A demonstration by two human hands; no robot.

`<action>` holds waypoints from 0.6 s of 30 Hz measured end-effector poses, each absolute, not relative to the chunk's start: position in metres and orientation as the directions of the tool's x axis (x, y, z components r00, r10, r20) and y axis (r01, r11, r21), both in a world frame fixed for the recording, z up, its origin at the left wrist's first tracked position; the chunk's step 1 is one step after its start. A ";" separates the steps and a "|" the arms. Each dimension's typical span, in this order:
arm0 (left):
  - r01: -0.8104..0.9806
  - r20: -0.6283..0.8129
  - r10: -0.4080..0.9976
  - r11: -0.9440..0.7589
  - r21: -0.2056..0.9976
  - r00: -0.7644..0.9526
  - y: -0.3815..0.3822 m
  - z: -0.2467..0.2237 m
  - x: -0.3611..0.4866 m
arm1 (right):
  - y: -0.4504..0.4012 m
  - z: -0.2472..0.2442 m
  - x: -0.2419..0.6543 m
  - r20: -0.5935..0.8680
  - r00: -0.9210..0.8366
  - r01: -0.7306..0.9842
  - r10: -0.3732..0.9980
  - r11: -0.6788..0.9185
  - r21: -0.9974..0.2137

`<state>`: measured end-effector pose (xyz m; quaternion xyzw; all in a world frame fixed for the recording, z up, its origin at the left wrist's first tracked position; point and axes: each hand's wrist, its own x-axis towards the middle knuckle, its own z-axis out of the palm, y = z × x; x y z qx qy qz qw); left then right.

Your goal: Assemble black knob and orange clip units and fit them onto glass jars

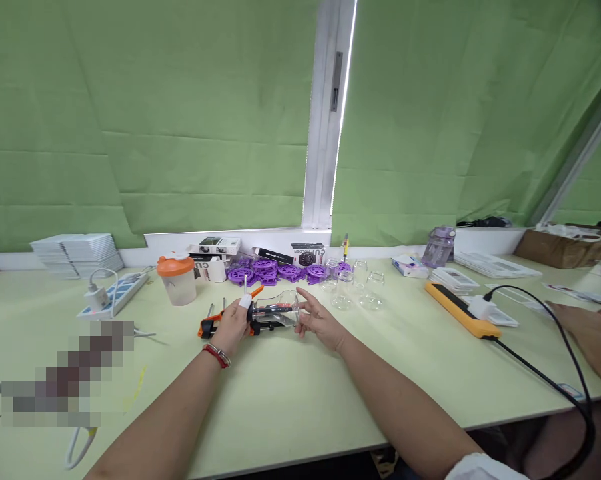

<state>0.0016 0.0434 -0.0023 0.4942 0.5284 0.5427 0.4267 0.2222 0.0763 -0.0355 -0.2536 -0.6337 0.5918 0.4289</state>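
Observation:
My left hand [231,327], with a white cover on one finger, is closed around the black part of a black-and-orange clamp-like tool [207,328]. A clear glass vessel [284,300] lies sideways just right of that hand, with dark rod-like parts of the tool seen in or behind it. The thumb and fingers of my right hand [321,321] are curled about the vessel's right end. Exactly how glass and tool meet is hidden by my left fingers. Behind them stand several clear glass vessels [371,297] and a row of purple plastic wheel-shaped pieces [264,270].
An orange-lidded cup [176,280] and a power strip [117,297] stand left. A yellow power strip [460,312] with a black cable lies right, near a purple bottle [439,247]. Cup holder boxes [309,254] line the back. Another person's hand [575,320] rests far right.

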 end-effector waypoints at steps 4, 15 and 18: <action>0.050 0.090 0.985 -0.084 0.995 -0.148 0.046 -0.007 0.001 | 0.079 -0.039 0.219 0.202 -0.485 -0.145 0.851 0.149 -0.978; 0.049 0.086 0.983 -0.079 0.996 -0.163 0.043 -0.002 0.002 | 0.073 -0.034 0.219 0.226 -0.560 -0.250 0.797 0.097 -0.963; 0.046 0.083 0.983 -0.076 0.996 -0.162 0.043 -0.002 0.002 | 0.073 -0.033 0.219 0.218 -0.547 -0.218 0.808 0.114 -0.969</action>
